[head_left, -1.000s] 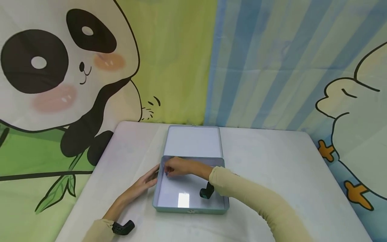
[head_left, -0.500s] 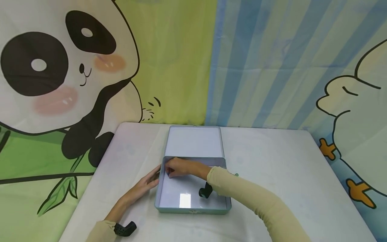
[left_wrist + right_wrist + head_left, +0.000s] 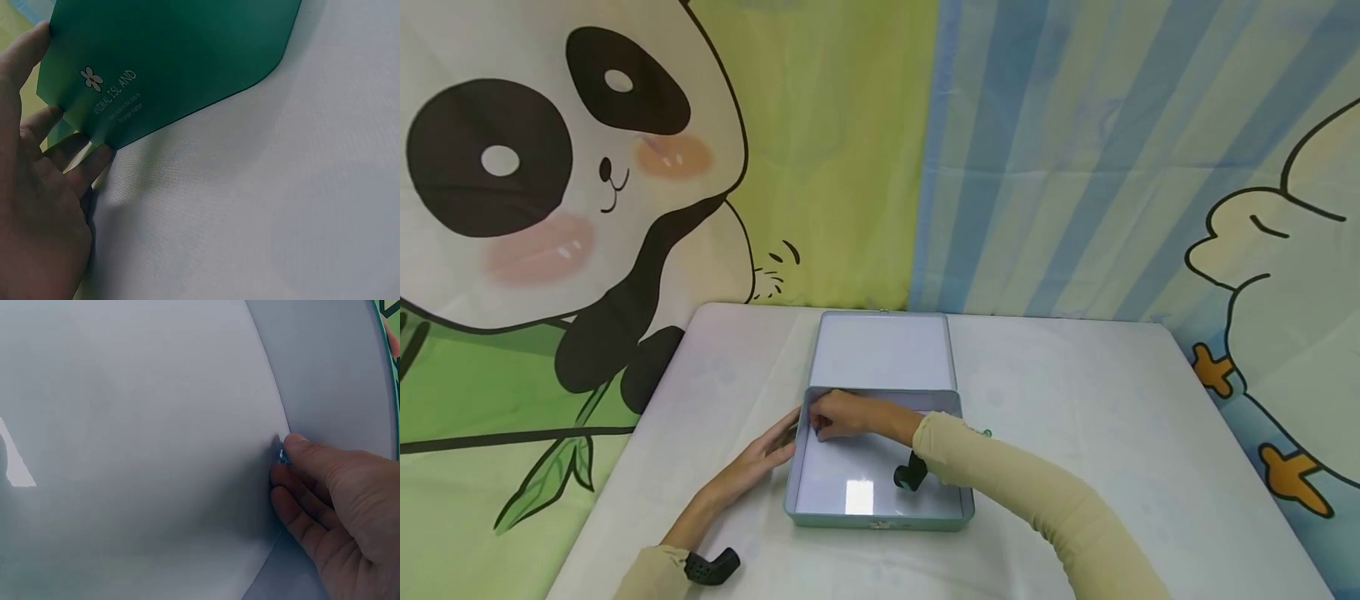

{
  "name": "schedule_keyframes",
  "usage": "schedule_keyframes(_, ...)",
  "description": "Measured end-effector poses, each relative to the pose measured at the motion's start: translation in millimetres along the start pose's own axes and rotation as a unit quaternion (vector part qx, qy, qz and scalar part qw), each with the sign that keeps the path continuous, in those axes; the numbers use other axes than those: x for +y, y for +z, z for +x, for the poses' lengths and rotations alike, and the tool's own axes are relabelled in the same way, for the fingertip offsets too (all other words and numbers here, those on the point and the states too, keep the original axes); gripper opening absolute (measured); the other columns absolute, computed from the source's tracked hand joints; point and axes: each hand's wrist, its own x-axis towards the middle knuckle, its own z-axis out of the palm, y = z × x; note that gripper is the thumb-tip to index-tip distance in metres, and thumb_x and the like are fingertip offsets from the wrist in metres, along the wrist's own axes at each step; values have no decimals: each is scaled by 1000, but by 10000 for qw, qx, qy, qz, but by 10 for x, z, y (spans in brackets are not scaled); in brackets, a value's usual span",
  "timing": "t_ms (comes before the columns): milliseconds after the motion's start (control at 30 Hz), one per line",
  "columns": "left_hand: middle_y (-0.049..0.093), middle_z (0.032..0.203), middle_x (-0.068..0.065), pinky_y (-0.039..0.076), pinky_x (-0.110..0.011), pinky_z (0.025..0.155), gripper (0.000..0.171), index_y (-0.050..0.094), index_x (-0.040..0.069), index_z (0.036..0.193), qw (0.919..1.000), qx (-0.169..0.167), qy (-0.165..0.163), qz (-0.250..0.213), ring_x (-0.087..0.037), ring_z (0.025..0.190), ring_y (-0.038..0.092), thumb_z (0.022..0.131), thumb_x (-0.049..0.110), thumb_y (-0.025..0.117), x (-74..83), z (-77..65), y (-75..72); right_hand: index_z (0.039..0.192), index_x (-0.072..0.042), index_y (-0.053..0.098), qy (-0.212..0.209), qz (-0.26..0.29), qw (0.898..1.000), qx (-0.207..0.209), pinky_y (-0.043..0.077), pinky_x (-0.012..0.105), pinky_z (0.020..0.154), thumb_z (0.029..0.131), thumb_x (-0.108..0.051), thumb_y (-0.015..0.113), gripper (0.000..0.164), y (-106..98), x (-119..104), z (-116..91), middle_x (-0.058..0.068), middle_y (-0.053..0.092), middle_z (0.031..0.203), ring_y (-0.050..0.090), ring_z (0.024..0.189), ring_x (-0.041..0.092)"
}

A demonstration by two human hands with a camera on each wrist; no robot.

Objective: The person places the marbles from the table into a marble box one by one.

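Observation:
A shallow tin box (image 3: 880, 523), green outside and pale inside, lies on the table with its hinged lid (image 3: 883, 350) folded back. Inside its far left corner, my right hand (image 3: 842, 414) pinches a tiny shiny blue piece (image 3: 283, 456) between thumb and fingers, low by the wall; its kind cannot be made out. My left hand (image 3: 752, 458) rests against the outside of the box's left wall, fingers fairly straight. In the left wrist view, its thumb and fingertips touch the green wall (image 3: 175, 62), which bears a flower print and lettering.
A white cloth covers the table (image 3: 1060, 400). A small green thing (image 3: 987, 432) shows just behind the right sleeve (image 3: 1000, 467), partly hidden. The panda-print curtain (image 3: 820, 167) hangs at the table's back edge. Black wrist devices (image 3: 711, 567) sit on both wrists.
Both hands stay nearly where they were against and inside the box. The head view has shifted slightly, and the small green thing has come into sight behind the right sleeve.

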Motion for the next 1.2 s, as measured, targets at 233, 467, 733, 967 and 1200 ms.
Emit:
schedule_keyframes(233,10,165,-11,14,-65,118,61,12,27,157,9999,57,-86,42,-41,150,10,104,24,42,19,1,22,114,-4,65,-51,-130,9999,53,47,14,69,91,-19,68,28,-228,-98,-304,5,69,96,58,79,9)
schedule_keyframes(467,13,164,-13,17,-64,118,62,13,22,157,9998,116,-50,130,-41,150,14,103,23,44,-5,32,42,118,-12,63,-318,-270,9888,1433,52,14,70,92,-21,67,28,-458,-58,-1151,1,66,106,68,85,11)
schedule_keyframes(733,14,164,-14,18,-65,116,62,15,20,157,9993,210,136,264,-44,148,16,102,22,45,-31,56,2,111,-8,65,1146,187,9426,3131,49,16,57,89,-15,69,24,-454,293,-2107,1,67,92,60,70,7)
schedule_keyframes(967,13,163,-16,18,-67,115,63,14,18,157,9992,209,132,320,-46,148,16,103,23,45,-45,72,1,106,-3,62,1522,1408,9493,2363,52,18,63,86,-10,71,23,21,717,-2794,7,64,98,59,77,5)
schedule_keyframes(1200,13,163,-19,19,-67,115,63,13,16,157,9990,181,158,379,-48,147,16,103,21,44,-34,67,-1,100,-7,63,1626,1825,9462,2121,49,18,63,82,-6,74,21,480,821,-3058,4,62,95,54,76,6)
